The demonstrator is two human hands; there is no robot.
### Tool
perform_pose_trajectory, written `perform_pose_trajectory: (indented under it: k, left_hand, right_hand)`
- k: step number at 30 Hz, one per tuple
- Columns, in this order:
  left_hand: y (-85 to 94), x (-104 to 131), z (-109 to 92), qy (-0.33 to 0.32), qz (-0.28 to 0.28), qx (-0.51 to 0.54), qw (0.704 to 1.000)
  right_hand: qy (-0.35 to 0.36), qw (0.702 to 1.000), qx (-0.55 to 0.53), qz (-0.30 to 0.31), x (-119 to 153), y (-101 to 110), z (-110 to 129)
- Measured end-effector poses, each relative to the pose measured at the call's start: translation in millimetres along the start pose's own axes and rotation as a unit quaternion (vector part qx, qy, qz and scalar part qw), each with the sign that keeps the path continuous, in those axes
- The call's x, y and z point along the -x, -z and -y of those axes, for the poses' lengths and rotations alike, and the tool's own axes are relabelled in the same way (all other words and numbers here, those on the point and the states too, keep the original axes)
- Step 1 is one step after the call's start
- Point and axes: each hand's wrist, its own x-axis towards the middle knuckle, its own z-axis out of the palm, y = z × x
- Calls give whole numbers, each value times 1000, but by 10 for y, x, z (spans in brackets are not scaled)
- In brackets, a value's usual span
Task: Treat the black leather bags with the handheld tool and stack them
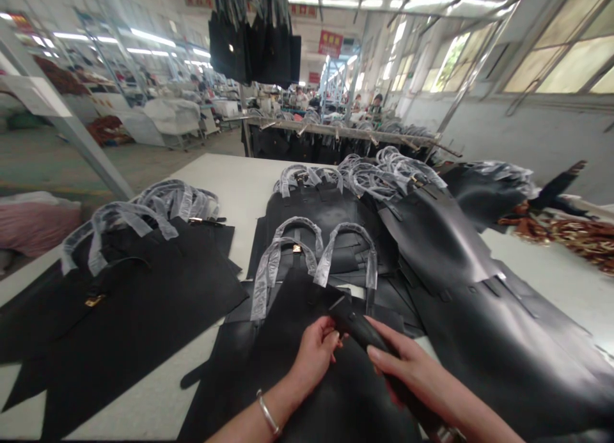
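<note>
A black bag piece (pixel 283 347) with handles wrapped in clear plastic (pixel 268 270) and a gold clasp (pixel 296 248) lies in front of me. Over it, my right hand (pixel 398 357) is closed around a black handheld tool (pixel 364 331), whose head points up and left. My left hand (pixel 319 350) is beside the tool's head with its fingers pinched together at the bag piece; what lies between the fingertips is too small to make out. A silver bracelet (pixel 267 412) is on my left wrist.
Black bag pieces (pixel 163 309) lie on the white table (pixel 225 171) at left, more (pixel 441 238) at right. Brown chain-like material (pixel 580 238) sits far right. Bags (pixel 254 50) hang overhead; a metal rack (pixel 330 130) stands behind. A person (pixel 377 107) is in the background.
</note>
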Motion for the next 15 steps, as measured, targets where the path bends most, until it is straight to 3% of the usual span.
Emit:
perform_pose_trajectory:
  k: [2, 4, 6, 8, 10, 12, 15]
  left_hand:
    - [71, 2, -53, -65, -38, -111, 991]
    - [192, -42, -128, -129, -67, -242, 959]
    - [326, -130, -211, -147, -64, -334, 929]
    - [423, -236, -280, -124, -44, -355, 925]
    - [448, -321, -314, -46, -18, -291, 956]
    - [402, -362, -305, 60, 14, -145, 987]
    - [278, -340, -239, 145, 33, 77, 986]
  right_hand:
    - [9, 999, 6, -42, -53, 34, 52]
    - [8, 997, 6, -74, -64, 111, 73]
    - [4, 997, 6, -81, -39, 191, 56]
    - [2, 997, 8, -72, 2, 236, 7]
    - [-3, 998, 14, -58, 40, 233, -56]
    - [-9, 999, 21, -46, 70, 198, -111]
    - [-14, 1000, 14, -19, 100, 143, -150]
